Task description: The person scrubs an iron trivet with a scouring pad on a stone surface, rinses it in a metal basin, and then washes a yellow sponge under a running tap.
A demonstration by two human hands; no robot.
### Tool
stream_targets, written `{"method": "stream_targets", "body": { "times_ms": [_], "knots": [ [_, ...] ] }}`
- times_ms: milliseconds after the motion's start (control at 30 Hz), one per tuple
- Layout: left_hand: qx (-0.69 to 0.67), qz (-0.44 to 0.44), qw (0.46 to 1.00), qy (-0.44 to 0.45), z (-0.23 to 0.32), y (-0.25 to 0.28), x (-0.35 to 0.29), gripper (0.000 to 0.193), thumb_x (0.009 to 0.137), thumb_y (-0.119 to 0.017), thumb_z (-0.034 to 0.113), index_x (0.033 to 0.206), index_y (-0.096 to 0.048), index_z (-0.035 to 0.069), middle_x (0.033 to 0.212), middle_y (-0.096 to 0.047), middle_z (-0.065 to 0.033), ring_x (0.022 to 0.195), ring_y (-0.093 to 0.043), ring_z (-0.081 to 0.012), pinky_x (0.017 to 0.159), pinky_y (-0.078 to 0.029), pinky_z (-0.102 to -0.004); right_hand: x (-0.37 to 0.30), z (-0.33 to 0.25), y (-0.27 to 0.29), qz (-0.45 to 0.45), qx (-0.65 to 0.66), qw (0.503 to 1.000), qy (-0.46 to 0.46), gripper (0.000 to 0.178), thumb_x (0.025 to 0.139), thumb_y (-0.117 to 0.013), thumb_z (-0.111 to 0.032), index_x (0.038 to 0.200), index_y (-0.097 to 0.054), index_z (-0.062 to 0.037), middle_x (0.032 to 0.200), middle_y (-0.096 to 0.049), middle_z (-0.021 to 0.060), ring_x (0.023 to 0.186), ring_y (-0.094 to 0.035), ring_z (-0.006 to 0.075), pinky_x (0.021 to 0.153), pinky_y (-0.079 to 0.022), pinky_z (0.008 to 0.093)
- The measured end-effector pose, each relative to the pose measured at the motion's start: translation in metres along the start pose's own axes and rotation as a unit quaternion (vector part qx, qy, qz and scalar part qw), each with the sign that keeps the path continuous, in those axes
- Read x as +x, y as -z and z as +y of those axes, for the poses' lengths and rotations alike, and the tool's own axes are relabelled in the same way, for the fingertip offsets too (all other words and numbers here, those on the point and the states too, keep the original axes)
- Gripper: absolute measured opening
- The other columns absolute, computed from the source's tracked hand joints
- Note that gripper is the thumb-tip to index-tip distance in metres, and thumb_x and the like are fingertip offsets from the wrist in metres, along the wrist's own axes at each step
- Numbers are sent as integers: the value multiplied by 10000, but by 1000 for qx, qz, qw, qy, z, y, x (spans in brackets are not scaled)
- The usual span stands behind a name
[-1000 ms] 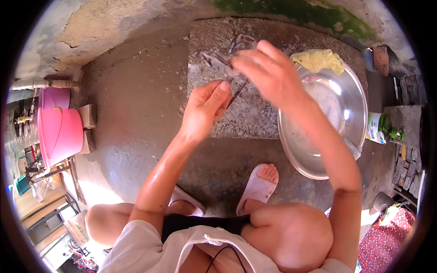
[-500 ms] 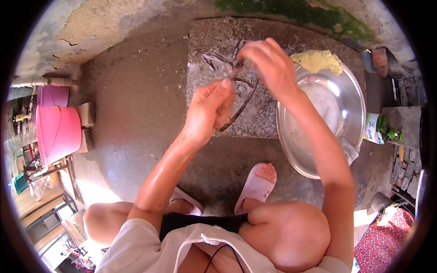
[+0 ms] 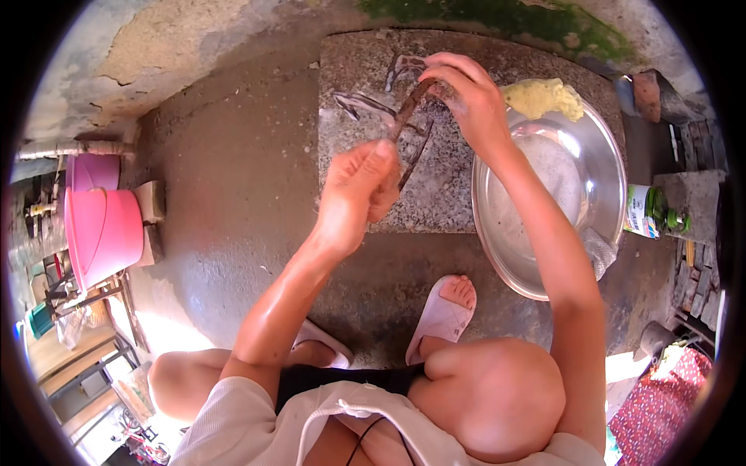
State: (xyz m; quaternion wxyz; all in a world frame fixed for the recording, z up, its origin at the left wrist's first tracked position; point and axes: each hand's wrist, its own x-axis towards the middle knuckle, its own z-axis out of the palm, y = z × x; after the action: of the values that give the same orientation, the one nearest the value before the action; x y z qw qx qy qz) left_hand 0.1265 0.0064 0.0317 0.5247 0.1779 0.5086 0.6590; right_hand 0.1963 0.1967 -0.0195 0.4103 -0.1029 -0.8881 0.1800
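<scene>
Pulled straighter since half a second ago, what looks like a dark strip (image 3: 409, 110), pinched by the left hand (image 3: 357, 182) and, farther off, the right hand (image 3: 474, 99) above the stone slab (image 3: 454, 190), should be light, limp, slippery, best gripped near both ends.

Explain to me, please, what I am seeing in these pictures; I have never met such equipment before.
There is no robot: these are a person's own two bare hands. The view comes from a wide fisheye camera on the person's head, looking down, so straight edges appear bent. The left hand pinches a dark brown strip, and the right hand holds its far end. Below them is a rough stone slab, with more dark strips on it; what they belong to, I cannot tell. To the right is a metal basin, with a yellow spongy piece at its far rim.
</scene>
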Motion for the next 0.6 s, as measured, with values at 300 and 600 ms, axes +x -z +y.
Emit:
{"method": "stream_targets", "body": {
  "times_ms": [300, 600],
  "knots": [
    [292, 154, 920, -211, -2, 43, 9, 445, 909, -371, 419, 825, -552, 21, 666, -531, -49, 629, -492, -182, 680, -380, -316, 15, -12, 26, 56, -108, 990, 71, 333, 580, -619, 30, 874, -614, -127, 833, -553, 27, 766, -559, 192, 599, -485, 277],
    [174, 51, 982, -57, 10, 3, 11, 281, 924, -410, 254, 788, -507, 28, 577, -423, 22, 514, -404, -80, 464, -338, -252, 20, -48, 14, -22, -89, 969, 229, 228, 618, -596, -63, 840, -638, -94, 871, -562, 39, 719, -543, 188, 573, -472, 268]
  ]
}}
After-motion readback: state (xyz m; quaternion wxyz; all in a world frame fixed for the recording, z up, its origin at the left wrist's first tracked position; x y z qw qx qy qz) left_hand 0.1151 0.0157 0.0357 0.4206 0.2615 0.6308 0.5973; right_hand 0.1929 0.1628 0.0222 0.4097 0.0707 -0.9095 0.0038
